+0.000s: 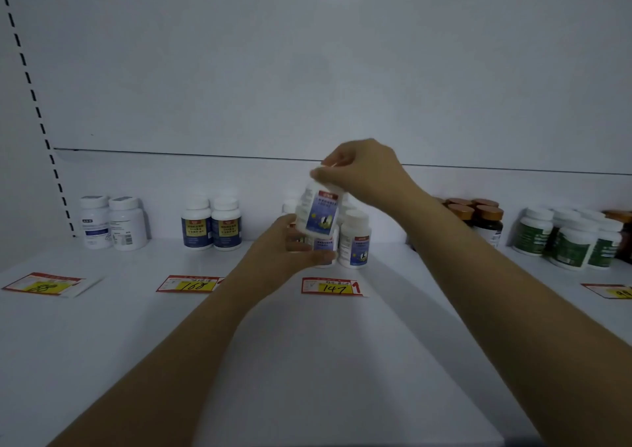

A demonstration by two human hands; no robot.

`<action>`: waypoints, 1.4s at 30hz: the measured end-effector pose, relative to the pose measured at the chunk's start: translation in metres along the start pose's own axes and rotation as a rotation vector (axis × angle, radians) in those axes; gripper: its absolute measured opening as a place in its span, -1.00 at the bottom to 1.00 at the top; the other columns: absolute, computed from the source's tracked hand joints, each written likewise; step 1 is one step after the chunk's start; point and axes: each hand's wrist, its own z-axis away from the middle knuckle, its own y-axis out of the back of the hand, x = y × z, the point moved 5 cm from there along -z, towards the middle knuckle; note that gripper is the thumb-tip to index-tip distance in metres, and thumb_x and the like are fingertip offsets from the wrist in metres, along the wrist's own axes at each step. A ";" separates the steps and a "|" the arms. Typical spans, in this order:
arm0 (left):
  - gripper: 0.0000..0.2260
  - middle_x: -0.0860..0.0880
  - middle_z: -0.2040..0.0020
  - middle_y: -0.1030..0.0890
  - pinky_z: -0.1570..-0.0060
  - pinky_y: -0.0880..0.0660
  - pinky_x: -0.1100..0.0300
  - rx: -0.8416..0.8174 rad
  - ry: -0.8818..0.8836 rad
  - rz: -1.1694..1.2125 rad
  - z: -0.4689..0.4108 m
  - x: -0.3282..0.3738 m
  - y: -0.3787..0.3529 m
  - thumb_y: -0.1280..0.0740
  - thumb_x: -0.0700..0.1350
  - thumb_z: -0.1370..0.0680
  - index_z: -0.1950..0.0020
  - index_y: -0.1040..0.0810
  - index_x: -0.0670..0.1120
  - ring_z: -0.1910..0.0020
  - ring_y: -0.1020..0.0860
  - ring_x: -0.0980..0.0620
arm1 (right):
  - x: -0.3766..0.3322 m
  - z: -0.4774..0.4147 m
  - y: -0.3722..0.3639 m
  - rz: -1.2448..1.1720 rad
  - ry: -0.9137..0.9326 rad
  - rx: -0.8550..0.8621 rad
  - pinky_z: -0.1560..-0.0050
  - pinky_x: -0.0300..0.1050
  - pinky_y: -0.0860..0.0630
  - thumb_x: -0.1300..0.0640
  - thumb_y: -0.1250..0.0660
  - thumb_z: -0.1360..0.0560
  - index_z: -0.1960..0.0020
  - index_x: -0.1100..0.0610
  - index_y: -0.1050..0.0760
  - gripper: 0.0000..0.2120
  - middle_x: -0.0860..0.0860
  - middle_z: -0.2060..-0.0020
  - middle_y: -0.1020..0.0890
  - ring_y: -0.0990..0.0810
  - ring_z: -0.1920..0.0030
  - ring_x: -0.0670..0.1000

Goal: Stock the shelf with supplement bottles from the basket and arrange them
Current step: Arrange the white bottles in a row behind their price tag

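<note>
Centrally, right hand (362, 173) tight atop raised bottle (321, 214); left hand (284, 251) tight round lower bottle (327, 243) beneath.

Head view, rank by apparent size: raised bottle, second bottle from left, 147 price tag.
1. raised bottle, largest, though possibly nearer the camera.
2. second bottle from left.
3. 147 price tag: wider than either but flat, least area.
</note>
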 end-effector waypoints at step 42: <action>-0.66 0.22 0.12 -0.58 0.34 -0.46 0.52 -0.005 -0.036 0.180 0.005 0.008 -0.003 -0.49 -0.17 -0.38 0.02 -0.43 0.14 0.23 -0.58 0.34 | 0.039 0.025 -0.044 -0.817 -0.143 -0.235 0.04 -0.18 -0.56 0.01 -0.29 -0.54 -0.11 0.08 -0.51 -0.79 0.01 0.06 -0.63 -0.62 0.04 -0.02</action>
